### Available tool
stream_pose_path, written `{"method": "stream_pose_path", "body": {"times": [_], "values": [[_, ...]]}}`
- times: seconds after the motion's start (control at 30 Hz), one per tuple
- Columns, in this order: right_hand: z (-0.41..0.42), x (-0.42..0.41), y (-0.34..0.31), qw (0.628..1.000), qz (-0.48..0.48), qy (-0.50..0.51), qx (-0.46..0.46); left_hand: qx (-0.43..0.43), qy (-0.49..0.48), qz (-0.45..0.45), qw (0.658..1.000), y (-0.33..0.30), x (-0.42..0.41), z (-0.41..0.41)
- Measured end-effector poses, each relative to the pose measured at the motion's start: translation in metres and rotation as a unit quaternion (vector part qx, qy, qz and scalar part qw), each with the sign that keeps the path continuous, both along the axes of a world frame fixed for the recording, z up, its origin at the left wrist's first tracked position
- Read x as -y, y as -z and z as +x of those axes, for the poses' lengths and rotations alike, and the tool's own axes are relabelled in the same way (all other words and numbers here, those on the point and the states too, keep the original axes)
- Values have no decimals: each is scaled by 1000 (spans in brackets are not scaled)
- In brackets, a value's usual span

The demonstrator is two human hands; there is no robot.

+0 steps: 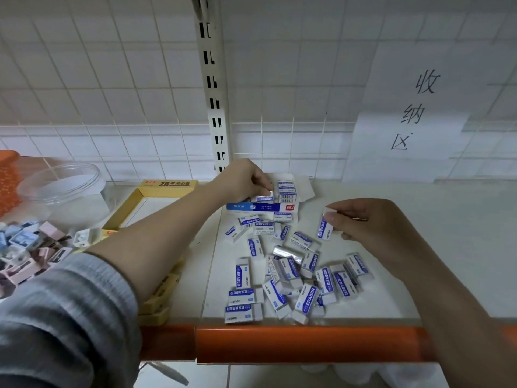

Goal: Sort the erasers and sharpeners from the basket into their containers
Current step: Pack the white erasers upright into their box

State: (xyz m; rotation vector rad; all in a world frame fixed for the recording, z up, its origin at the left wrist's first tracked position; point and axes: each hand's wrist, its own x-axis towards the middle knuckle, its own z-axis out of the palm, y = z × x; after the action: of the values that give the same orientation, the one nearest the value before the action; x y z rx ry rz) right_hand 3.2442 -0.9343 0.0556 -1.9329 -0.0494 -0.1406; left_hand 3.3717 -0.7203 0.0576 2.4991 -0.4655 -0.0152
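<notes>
The right hand (363,219) pinches an upright eraser (325,227) right of the eraser box (263,207), where the left hand (240,180) seemingly pinches another.

Glossy paper-sleeved erasers (291,275), clear plastic tub (64,189)

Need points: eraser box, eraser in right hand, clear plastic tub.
eraser box (261,207), head view, on its blue front wall.
eraser in right hand (324,229), head view, on the blue ERASER sleeve.
clear plastic tub (60,176), head view, on its near rim.
</notes>
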Motion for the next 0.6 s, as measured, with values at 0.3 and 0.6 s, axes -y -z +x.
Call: {"method": "stream_pose_path", "body": {"times": [0.3, 0.6], "values": [[3, -5, -3, 997, 68, -17, -18, 12, -2, 33, 999, 3, -1, -3], [9, -13, -7, 982, 169, -18, -86, 20, -8, -2, 1000, 4, -6, -7]]}}
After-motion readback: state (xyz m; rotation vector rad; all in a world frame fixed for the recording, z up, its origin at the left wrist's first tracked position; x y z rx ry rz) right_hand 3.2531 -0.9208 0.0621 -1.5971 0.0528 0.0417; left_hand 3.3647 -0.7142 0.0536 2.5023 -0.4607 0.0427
